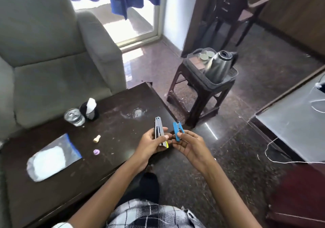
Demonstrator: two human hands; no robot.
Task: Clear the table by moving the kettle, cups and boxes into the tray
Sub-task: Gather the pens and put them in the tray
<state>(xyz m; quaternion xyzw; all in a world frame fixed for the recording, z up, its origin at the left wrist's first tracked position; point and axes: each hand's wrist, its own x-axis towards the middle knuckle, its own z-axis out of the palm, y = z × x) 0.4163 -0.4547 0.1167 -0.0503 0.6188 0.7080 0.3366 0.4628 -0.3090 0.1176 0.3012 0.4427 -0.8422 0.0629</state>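
Head cam looks down at both hands, raised over the near right corner of the dark worktop (114, 122). The left hand (153, 143) is curled around a silver tool (159, 131) with a yellow tip; it looks like a stapler, but it's a bit blurry so I can't say for sure. The right hand (190, 145) pinches a small blue plastic piece (177, 132) between thumb and fingertips, just beside the silver tool but not touching it. The task stuff is all off the worktop already: the steel kettle (218, 66) stands in the grey tray (219, 82), which sits on a dark plastic stool (193, 95) on the floor past the worktop's far right corner. Two pale cups (206, 55) sit at the far end of the tray behind the kettle, with what look like brownish boxes (197, 64) next to them. Left on the worktop are a glass of water (74, 117) touching or nearly touching a black holder (89, 111) with something white in it, a zip bag (52, 157) of white stuff near the left edge, a little beige cap (97, 138) and a purple ring (96, 151) between the bag and the hands. A grey armchair (52, 60) sits behind the worktop, and a white cable (281, 139) trails off a surface on the right.
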